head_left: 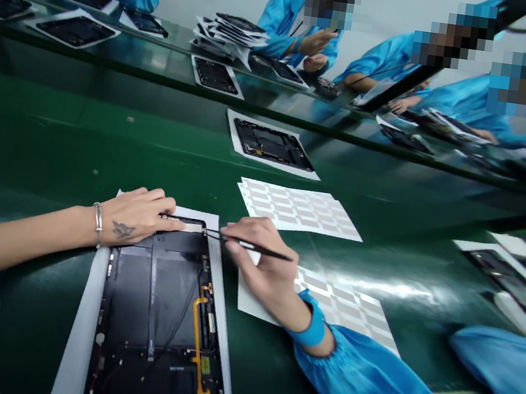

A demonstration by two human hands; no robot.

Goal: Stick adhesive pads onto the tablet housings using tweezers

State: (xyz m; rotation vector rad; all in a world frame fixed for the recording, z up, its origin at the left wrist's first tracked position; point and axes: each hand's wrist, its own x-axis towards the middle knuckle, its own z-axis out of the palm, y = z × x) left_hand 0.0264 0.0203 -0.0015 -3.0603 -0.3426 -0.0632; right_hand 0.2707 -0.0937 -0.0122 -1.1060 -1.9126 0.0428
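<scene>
An opened tablet housing [127, 308], black inside with an orange ribbon cable [198, 324], lies on a white sheet [79, 341] in front of me. My left hand [137, 216] rests over its far end, index finger stretched out onto a small pale strip [192, 228] along the far edge. Between the fingers of my right hand [264, 265] is a pair of black tweezers [256, 248]. Their tips reach the far right corner of the housing, beside the strip's right end; whether they grip anything is too small to tell.
Sheets of pale rectangular stickers [303, 209] lie right of the housing, one sheet [350, 308] partly under my right forearm. Another opened housing [272, 143] lies farther back. A raised shelf [163, 67] bears more housings and a stack [231, 34]. Co-workers in blue sit beyond; a blue sleeve [502, 364] is at right.
</scene>
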